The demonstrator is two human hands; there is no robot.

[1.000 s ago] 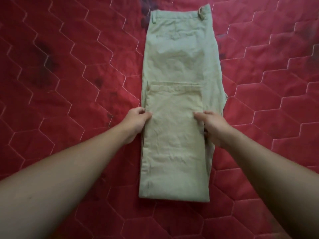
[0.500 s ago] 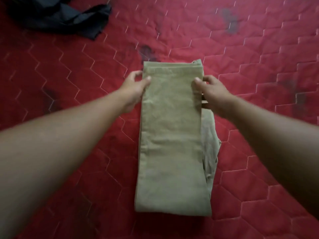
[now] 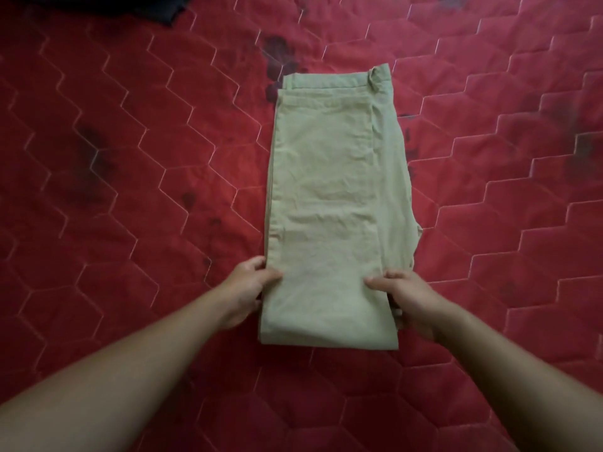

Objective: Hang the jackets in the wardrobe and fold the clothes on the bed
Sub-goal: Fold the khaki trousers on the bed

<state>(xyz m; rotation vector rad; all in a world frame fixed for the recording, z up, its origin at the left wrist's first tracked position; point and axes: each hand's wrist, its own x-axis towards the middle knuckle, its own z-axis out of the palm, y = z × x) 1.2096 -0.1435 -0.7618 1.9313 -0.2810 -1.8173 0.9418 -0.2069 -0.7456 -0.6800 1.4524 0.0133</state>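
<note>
A pair of pale khaki trousers (image 3: 326, 190) lies folded in a long rectangle on the red quilted bed cover (image 3: 130, 158), waistband at the far end. My left hand (image 3: 248, 288) grips the left edge of the fold near its near end, thumb on top and fingers tucked under. My right hand (image 3: 408, 298) grips the right edge at the same height, thumb pressed on the cloth. The fingertips under the fabric are hidden.
A dark garment (image 3: 166, 8) lies crumpled at the top left edge of the view. The red cover has dark stains (image 3: 280, 57) beyond the trousers and at the left.
The trouser legs were carried up to the waistband. Both hands have since come back to the near end of the fold and taken hold of its side edges.
</note>
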